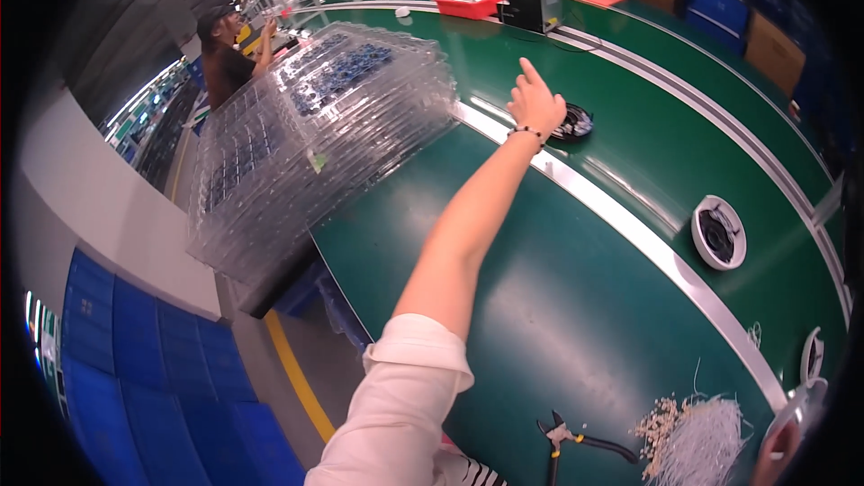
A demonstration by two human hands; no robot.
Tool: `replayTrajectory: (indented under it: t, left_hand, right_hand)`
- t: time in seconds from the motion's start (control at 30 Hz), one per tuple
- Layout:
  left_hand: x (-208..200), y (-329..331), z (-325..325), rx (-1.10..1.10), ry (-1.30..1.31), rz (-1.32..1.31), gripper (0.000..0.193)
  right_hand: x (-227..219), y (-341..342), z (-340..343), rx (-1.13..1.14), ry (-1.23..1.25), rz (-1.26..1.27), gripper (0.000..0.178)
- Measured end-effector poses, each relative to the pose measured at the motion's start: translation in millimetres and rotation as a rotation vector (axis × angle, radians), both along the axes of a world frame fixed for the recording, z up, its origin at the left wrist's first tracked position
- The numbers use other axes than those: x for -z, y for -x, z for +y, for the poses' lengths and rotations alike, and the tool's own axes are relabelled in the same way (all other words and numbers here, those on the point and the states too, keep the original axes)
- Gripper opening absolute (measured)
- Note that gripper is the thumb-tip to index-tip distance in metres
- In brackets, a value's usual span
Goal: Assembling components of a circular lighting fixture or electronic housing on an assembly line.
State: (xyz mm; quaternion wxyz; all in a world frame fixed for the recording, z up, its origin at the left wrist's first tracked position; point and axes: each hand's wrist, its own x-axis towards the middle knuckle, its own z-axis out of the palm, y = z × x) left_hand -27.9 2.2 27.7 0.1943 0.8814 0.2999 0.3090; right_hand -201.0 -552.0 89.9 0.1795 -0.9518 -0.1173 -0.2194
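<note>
My left arm stretches forward across the green table, a beaded bracelet at the wrist. My left hand [537, 106] is over the green belt, its index finger stretched out and the other fingers partly bent, with nothing seen in it. Just beside the wrist, partly hidden by it, lies a dark round part [576, 123] on the belt. At the lower right rim a blurred, skin-toned shape, seemingly my right hand [785, 446], is beside a pale curved part [801, 400]; its fingers cannot be made out. Farther along the belt sits a white oval housing [719, 232] with black parts inside.
Stacked clear plastic trays [333, 135] with small blue parts stand at left. Yellow-and-black side cutters [576, 439], beige bits and clear strands [697, 450] lie on the near table [540, 306]. A red bin [470, 4] and black box [533, 5] stand beyond; other people sit around.
</note>
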Motion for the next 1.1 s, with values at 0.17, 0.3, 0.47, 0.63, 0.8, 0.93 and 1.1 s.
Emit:
replayTrajectory:
  t: [0.17,0.3,0.47,0.63,0.8,0.93,1.1]
  left_hand:
    - [7,-52,-9,0.115,0.162,0.142,0.087]
    - [24,-91,-22,0.233,0.268,0.259,0.062]
    - [17,-71,-7,0.214,-0.007,0.248,0.026]
    - [15,-54,-35,0.465,0.888,-0.043,0.032]
    - [34,13,-95,0.643,1.329,-0.355,0.034]
    - [29,79,-120,0.788,1.541,-0.353,0.025]
    - [27,129,-150,0.772,1.549,-0.354,0.028]
  right_hand:
    - [-38,54,127,-0.571,0.415,0.203,0.02]
    - [-4,44,168,-0.915,0.113,0.221,0.02]
    - [35,28,194,-1.134,0.126,0.3,0.017]
    - [55,22,193,-1.004,0.195,0.337,0.014]
    - [32,10,197,-0.872,0.238,0.345,0.068]
    - [29,-2,191,-0.843,0.302,0.58,0.109]
    - [28,-3,182,-0.806,0.323,0.57,0.106]
